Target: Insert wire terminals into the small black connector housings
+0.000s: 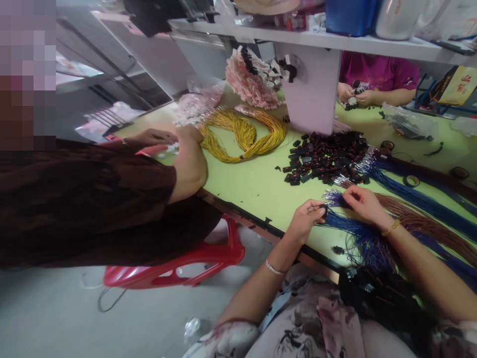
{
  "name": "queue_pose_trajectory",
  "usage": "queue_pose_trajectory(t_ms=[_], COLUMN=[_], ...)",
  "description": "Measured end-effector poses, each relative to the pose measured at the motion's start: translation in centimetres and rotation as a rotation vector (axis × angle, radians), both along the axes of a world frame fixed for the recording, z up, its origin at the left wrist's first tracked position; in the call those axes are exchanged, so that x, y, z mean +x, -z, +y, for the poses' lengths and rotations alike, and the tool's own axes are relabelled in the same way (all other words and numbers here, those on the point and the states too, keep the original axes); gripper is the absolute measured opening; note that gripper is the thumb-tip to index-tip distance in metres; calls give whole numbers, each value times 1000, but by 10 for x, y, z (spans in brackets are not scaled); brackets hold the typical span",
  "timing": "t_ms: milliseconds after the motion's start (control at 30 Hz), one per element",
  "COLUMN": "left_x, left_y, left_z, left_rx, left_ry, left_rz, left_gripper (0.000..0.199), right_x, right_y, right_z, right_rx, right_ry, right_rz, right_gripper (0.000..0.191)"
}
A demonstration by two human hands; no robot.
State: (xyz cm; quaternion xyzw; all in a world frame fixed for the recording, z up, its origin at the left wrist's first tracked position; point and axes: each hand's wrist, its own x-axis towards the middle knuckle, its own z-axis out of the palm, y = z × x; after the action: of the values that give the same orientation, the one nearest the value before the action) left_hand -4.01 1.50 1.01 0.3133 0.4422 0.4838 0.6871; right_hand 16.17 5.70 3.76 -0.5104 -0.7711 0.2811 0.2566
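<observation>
My left hand (308, 219) pinches a small black connector (323, 211) near the table's front edge. To its right, my right hand (359, 201) is closed at the silvery tips of a blue wire bundle (333, 197); what its fingers hold is too small to make out. Behind both hands lies a heap of black connectors (324, 156). Brown wires (417, 216) and dark blue wires (421, 191) stretch away to the right. Below my right hand, loose blue wires (372, 243) spread near the edge.
A person's arm (190, 166) reaches over the table at left, by yellow wire coils (242, 134). Another person's hands (357, 94) work across the table. A white upright panel (311, 89) supports a shelf (298, 37). A red stool (179, 263) stands at left.
</observation>
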Motion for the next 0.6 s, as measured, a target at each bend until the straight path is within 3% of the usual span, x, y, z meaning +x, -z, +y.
queue_pose_trajectory(t_ms=[67,200,400,600], left_x=[-1,0,5,14], left_y=[-1,0,1,-3], left_z=[3,6,6,6], left_rx=[-7,-8,1,-31], left_ry=[3,32,51,29], left_rz=[-2,-12,-39,-112], left_gripper=[35,36,37,36], right_x=[15,28,29,7], right_y=[5,15,14,0], right_z=[13,23,20,14], right_rx=[7,-73,4,-17], right_ry=[120,114,101,92], right_rz=[-203,-335,-191,47], right_gripper=[14,17,15,12])
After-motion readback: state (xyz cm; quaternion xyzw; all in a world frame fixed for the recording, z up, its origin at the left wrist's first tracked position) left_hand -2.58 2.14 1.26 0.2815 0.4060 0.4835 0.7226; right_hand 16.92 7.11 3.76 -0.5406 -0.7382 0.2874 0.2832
